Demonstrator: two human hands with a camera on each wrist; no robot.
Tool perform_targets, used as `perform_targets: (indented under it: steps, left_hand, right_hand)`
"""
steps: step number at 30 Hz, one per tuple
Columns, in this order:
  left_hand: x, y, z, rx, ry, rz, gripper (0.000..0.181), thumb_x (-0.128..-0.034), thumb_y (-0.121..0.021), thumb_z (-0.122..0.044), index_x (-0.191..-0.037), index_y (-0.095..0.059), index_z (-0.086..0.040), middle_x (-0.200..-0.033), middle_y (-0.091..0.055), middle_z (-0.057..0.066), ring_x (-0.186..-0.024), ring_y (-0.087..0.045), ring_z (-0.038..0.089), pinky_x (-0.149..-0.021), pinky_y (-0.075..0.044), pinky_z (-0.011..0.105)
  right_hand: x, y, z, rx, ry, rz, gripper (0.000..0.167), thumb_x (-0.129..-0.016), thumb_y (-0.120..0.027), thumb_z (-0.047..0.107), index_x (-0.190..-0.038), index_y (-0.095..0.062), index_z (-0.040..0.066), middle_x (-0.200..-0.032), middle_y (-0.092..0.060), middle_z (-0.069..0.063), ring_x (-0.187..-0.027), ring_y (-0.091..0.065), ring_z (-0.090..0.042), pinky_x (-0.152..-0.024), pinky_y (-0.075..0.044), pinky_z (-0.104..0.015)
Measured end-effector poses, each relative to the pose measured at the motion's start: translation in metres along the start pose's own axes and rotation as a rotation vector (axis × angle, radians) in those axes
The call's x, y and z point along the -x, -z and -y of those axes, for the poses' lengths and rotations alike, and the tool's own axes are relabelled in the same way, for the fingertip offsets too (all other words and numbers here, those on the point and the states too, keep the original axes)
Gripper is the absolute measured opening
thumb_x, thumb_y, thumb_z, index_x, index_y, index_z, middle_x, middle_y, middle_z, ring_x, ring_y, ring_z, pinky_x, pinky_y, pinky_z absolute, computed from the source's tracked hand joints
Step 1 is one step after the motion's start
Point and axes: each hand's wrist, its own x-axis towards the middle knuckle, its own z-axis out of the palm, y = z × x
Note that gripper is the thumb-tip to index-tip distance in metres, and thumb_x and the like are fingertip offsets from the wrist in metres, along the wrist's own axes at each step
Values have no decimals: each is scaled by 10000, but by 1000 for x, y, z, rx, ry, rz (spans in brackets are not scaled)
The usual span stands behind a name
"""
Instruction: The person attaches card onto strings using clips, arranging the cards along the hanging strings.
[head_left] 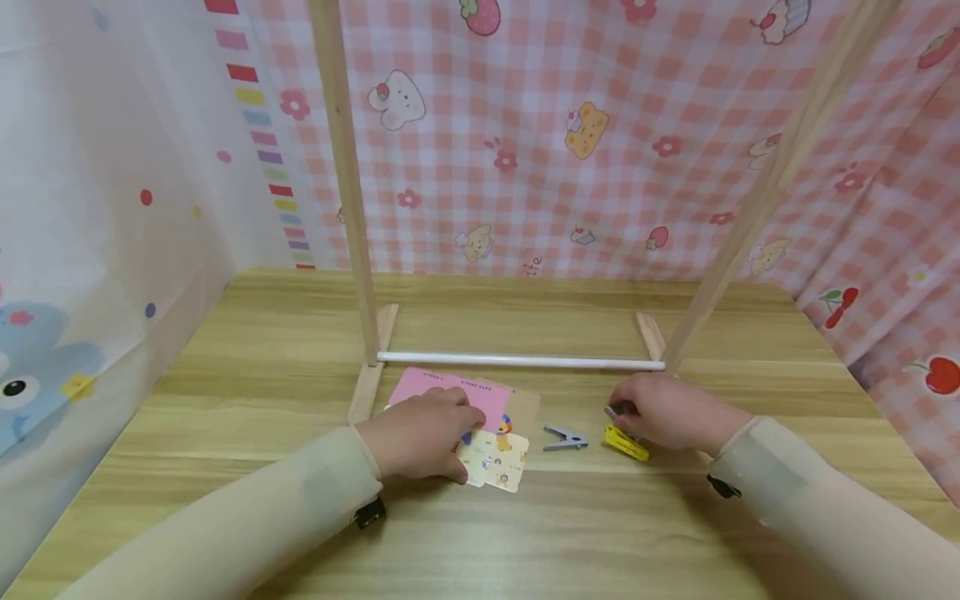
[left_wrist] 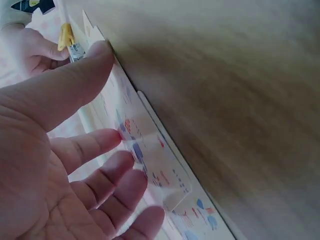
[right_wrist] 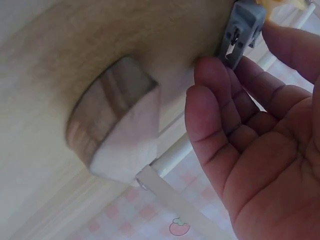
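My left hand (head_left: 423, 429) rests over a small spread of cards, its fingertips touching their printed faces. Among them are a pink card (head_left: 487, 402), a tan card (head_left: 527, 410) and a cream card with little animal pictures (head_left: 508, 462). In the left wrist view the printed cards (left_wrist: 150, 150) lie beneath the loosely bent fingers. My right hand (head_left: 670, 410) has a grey clothespin (right_wrist: 242, 32) between thumb and fingertips, low over the table. A yellow clothespin (head_left: 626, 443) lies just below that hand. Between the hands lies another grey clothespin (head_left: 566, 438).
A wooden frame stands behind the hands, with a left post (head_left: 348, 192) and a right post (head_left: 757, 200). A white rod (head_left: 517, 361) joins them low down. The wooden tabletop (head_left: 517, 542) meets a pink checked cloth (head_left: 525, 208) behind.
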Motion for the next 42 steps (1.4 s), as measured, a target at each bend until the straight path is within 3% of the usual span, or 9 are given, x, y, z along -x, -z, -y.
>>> perform_targets:
  steps: [6, 9, 15, 22, 26, 32, 35, 39, 42]
  left_hand:
    - [7, -2, 0, -74, -29, 13, 766, -893, -800, -543, -1532, -529, -219, -1516, -526, 90, -1355, -530, 319, -1122, -488, 481]
    - [8, -3, 1, -83, -36, 10, 734, -936, -758, -527, -1561, -499, -239, -1583, -485, 104, -1429, -489, 369, -1150, -472, 538]
    - [7, -4, 2, -108, -44, -36, 597, -926, -791, -474, -1446, -619, -237, -1494, -571, 52, -1335, -562, 304, -1077, -525, 456]
    - [6, -3, 4, -63, 5, -40, 748, -862, -827, -560, -1471, -578, -204, -1452, -558, 81, -1326, -547, 302, -1092, -512, 467]
    - [5, -1, 4, -72, 8, -49, 701, -884, -811, -546, -1450, -591, -195, -1418, -571, 65, -1283, -561, 289, -1062, -524, 457]
    - [4, 0, 5, -80, -6, -52, 582, -938, -768, -498, -1408, -643, -179, -1458, -569, 87, -1354, -541, 319, -1085, -521, 482]
    - [4, 0, 10, -46, 56, -71, 612, -933, -770, -502, -1427, -628, -170, -1521, -543, 122, -1427, -498, 348, -1154, -475, 503]
    - [4, -2, 17, 7, 169, -43, 788, -909, -761, -575, -1529, -531, -147, -1618, -458, 167, -1515, -417, 366, -1218, -412, 524]
    - [4, -1, 20, 51, 180, -25, 853, -865, -790, -614, -1514, -530, -125, -1625, -439, 178, -1502, -432, 369, -1188, -448, 523]
  right_hand:
    - [1, -2, -4, 29, 28, -43, 146, -906, -759, 76, -1051, -770, 64, -1002, -751, -25, -918, -699, -167, -829, -602, -437]
    - [1, -1, -4, 47, 28, -46, 151, -899, -764, 75, -1050, -770, 68, -1008, -750, -30, -940, -708, -192, -854, -602, -459]
    - [0, -1, -3, 63, 22, -28, 140, -911, -774, 95, -1050, -769, 79, -1006, -741, -25, -949, -697, -188, -863, -597, -458]
    - [1, 0, -4, 57, 26, -24, 154, -915, -772, 95, -1067, -770, 71, -1027, -746, -39, -971, -705, -209, -879, -598, -469]
    - [1, 1, -5, 59, 36, -28, 155, -914, -770, 89, -1068, -771, 67, -1028, -750, -42, -973, -712, -213, -882, -600, -470]
    - [1, 2, -4, 64, 39, -27, 150, -919, -766, 94, -1068, -770, 75, -1027, -749, -34, -970, -711, -202, -880, -601, -464]
    - [1, 1, -2, 65, 40, -26, 147, -922, -770, 101, -1068, -769, 80, -1026, -746, -32, -966, -707, -196, -876, -602, -461]
    - [2, 1, -1, 63, 37, -20, 145, -925, -772, 104, -1069, -769, 82, -1028, -743, -31, -969, -704, -195, -881, -601, -463]
    - [2, 1, 0, 60, 30, -12, 148, -930, -768, 105, -1076, -768, 80, -1034, -743, -32, -979, -704, -200, -890, -600, -466]
